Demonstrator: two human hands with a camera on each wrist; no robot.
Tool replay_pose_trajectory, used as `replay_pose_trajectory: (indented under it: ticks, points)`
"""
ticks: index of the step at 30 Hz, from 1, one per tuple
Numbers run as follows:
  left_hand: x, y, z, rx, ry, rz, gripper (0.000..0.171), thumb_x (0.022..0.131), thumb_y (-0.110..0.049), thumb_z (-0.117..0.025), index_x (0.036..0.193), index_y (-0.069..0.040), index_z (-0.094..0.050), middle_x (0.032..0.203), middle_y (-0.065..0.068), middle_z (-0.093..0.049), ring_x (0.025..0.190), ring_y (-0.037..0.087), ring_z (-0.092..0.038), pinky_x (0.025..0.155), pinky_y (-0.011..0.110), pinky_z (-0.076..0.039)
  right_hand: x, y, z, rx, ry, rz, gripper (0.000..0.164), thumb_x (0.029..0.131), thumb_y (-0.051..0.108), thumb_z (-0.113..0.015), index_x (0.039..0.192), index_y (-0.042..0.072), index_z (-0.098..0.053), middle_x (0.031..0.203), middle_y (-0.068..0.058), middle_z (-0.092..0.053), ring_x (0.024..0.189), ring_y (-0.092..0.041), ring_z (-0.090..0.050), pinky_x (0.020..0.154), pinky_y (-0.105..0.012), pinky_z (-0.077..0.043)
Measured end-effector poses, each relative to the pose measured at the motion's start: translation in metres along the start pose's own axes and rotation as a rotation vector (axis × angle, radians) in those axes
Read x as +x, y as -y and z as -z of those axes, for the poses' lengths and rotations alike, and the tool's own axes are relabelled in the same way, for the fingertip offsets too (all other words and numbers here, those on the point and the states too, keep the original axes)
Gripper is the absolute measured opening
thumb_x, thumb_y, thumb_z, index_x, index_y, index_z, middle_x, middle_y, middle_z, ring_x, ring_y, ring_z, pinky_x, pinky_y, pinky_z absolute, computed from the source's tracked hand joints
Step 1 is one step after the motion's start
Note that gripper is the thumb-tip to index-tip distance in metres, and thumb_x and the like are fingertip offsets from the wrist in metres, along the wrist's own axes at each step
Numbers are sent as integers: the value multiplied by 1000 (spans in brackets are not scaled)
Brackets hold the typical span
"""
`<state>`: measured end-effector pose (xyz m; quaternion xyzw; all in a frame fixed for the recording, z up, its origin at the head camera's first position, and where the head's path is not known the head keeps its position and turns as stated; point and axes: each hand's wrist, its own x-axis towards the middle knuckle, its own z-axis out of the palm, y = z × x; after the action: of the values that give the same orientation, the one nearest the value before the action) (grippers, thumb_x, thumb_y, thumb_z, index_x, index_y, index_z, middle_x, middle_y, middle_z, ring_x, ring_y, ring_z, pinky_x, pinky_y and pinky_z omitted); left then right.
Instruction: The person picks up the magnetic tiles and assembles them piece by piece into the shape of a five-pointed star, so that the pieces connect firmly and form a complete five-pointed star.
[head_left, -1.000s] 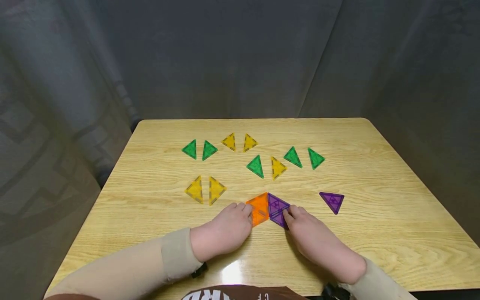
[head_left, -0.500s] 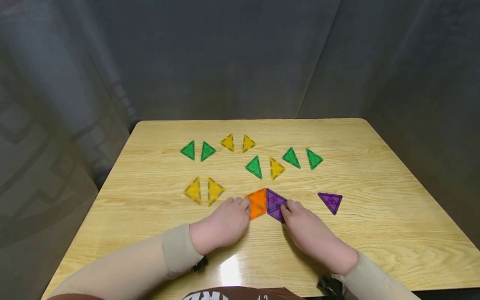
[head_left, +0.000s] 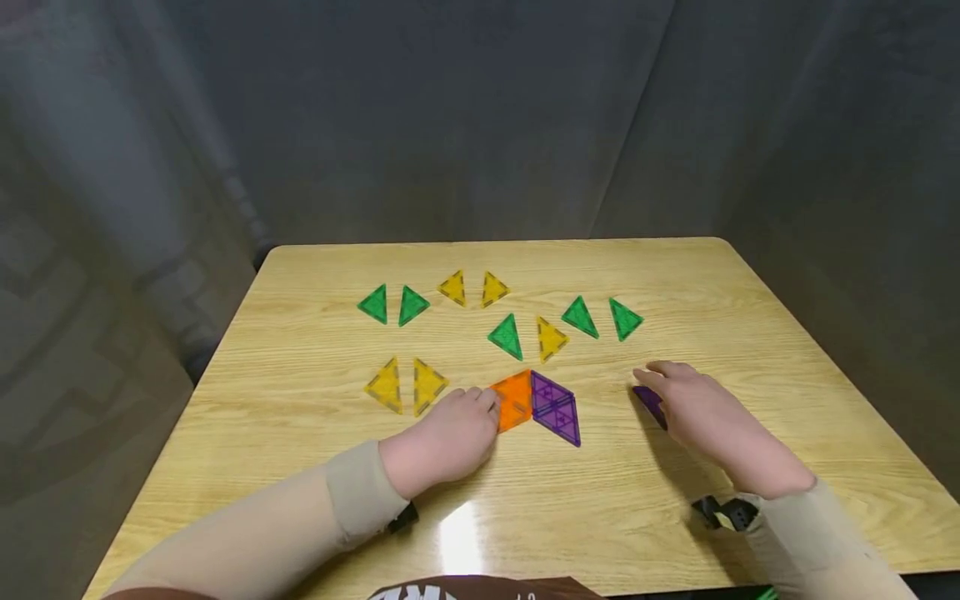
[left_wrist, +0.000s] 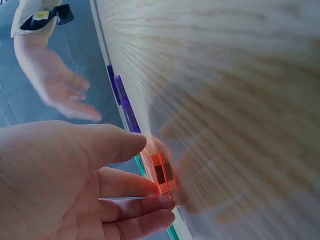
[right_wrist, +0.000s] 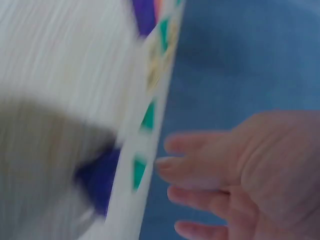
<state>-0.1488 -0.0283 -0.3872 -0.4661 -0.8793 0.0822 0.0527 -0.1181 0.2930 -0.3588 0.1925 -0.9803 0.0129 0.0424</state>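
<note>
My left hand point(head_left: 453, 433) holds the left edge of a translucent orange magnetic tile point(head_left: 516, 398) on the table; in the left wrist view its thumb and fingers sit around the tile's edge point(left_wrist: 162, 170). Two purple triangle tiles point(head_left: 555, 408) lie edge to edge against the orange tile's right side. My right hand point(head_left: 708, 421) hovers over a separate purple triangle tile point(head_left: 649, 405), which it partly covers. In the blurred right wrist view, the right hand point(right_wrist: 240, 175) has loosely extended fingers with nothing between them, apart from the purple triangle point(right_wrist: 100, 180).
Farther back on the wooden table point(head_left: 750, 333) lie several green triangle tiles point(head_left: 580, 317) and yellow triangle tiles point(head_left: 429, 387), mostly in pairs with small gaps. Grey curtains point(head_left: 465, 125) hang around the table. Something green point(head_left: 768, 593) shows at the front edge.
My right hand has left the joined purple tiles and moved right, over the lone purple triangle. Earlier the orange and purple tiles slid slightly away from me. The left hand stays at the orange tile.
</note>
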Motion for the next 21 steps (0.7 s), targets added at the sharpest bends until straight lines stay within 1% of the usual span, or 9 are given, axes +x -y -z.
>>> replay_pose_trajectory:
  ticks: [3, 4, 7, 10, 11, 13, 15, 18, 21]
  points:
    - [0, 1, -1, 10, 46, 0, 34, 99, -20, -54, 125, -1, -67, 120, 9, -60, 96, 21, -56, 78, 32, -50, -9, -17, -6, 23, 107, -6, 55, 82, -17, -59, 133, 1, -60, 128, -28, -56, 114, -48, -55, 87, -58, -50]
    - [1, 1, -1, 16, 56, -2, 33, 99, -18, -54, 125, -2, -67, 121, 9, -60, 97, 21, -56, 80, 32, -50, -11, -21, -9, 36, 127, -3, 56, 83, -16, -59, 135, 3, -59, 130, -27, -55, 114, -48, -55, 87, -58, -50]
    - [1, 3, -1, 28, 63, -12, 30, 99, -15, -54, 123, -3, -68, 122, 8, -60, 99, 21, -56, 82, 32, -50, -18, -26, -17, 63, 129, 14, 55, 85, -14, -60, 137, 5, -59, 126, -24, -58, 111, -45, -58, 85, -56, -52]
    - [3, 4, -2, 37, 39, -27, 28, 99, -14, -54, 120, -4, -70, 119, 7, -61, 98, 20, -57, 80, 32, -50, -27, -26, -20, 71, 84, 31, 55, 81, -11, -69, 133, 4, -62, 109, -17, -62, 94, -34, -63, 74, -45, -56]
    - [3, 4, -2, 40, 32, -30, 27, 99, -13, -55, 119, -4, -71, 117, 7, -61, 97, 20, -57, 80, 32, -50, -30, -24, -21, 78, 74, 40, 55, 79, -9, -73, 132, 4, -63, 103, -14, -62, 88, -29, -62, 70, -40, -55]
    - [4, 4, -2, 40, 19, -36, 25, 98, -12, -56, 115, -5, -72, 114, 6, -62, 94, 19, -57, 77, 31, -50, -36, -19, -22, 86, 66, 59, 55, 76, -2, -81, 129, 4, -65, 92, -7, -57, 77, -18, -56, 61, -30, -50]
    - [6, 5, -2, 34, 4, -39, 22, 97, -12, -57, 112, -6, -73, 110, 5, -62, 90, 19, -57, 74, 31, -50, -41, -11, -23, 108, 75, 64, 56, 75, 7, -85, 127, 4, -66, 87, -2, -52, 71, -11, -47, 56, -25, -43]
    - [8, 8, -2, 22, -21, -33, 22, 96, -19, -61, 110, -7, -73, 107, 5, -63, 88, 19, -57, 72, 30, -50, -45, 4, -23, 159, 98, 76, 54, 76, 17, -86, 125, 3, -67, 84, 4, -49, 67, -5, -39, 54, -22, -38]
    - [9, 11, -2, -8, -31, -19, 29, 96, -31, -65, 112, -7, -72, 108, 5, -62, 91, 19, -57, 75, 32, -50, -46, 24, -24, 198, 97, 99, 50, 79, 21, -84, 122, 3, -68, 85, 7, -50, 68, -3, -39, 56, -23, -40]
